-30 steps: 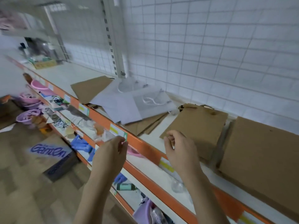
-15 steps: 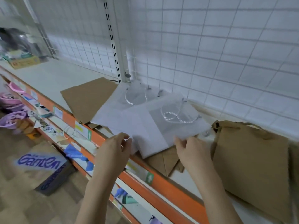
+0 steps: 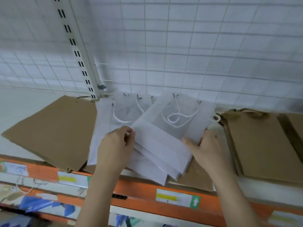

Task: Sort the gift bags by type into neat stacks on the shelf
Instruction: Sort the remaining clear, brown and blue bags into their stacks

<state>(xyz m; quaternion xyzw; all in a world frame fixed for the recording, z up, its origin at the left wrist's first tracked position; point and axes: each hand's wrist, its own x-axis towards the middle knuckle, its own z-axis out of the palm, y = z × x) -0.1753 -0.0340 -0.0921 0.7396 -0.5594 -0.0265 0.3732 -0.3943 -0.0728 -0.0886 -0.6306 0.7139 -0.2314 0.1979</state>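
Soft, even, cool light; faint shadows, mild motion blur, wide-angle bending at edges.

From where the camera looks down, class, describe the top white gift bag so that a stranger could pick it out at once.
Start at the orange-edged shelf below the wire grid wall. Between the brown bags lies a fanned pile of white ones; the top white bag lies tilted, held between the left hand and the right hand. Unlike the white bag behind it, its twisted cord handle crosses in a loop.
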